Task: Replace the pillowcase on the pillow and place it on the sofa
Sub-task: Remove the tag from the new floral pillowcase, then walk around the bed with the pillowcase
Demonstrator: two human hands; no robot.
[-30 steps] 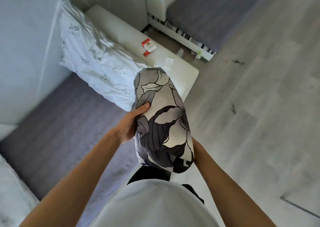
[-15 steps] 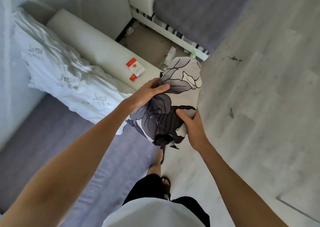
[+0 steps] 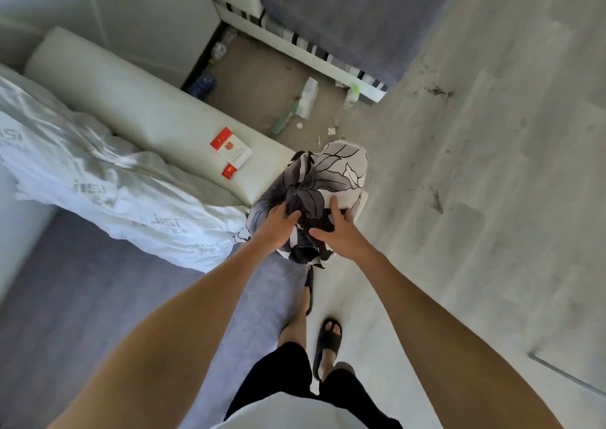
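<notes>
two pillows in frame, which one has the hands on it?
The floral pillow, grey and black print, at the sofa's arm end. Left hand and right hand both touch it. The white pillow lies untouched on the sofa.

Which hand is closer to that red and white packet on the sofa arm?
Left. The left hand grips the floral bundle on the side toward the packet; the right hand rests on the bundle's far side, away from it.

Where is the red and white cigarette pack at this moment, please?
The cigarette pack lies on the white sofa armrest, left of centre in the head view, between the white pillow and the floral pillowcase.
</notes>
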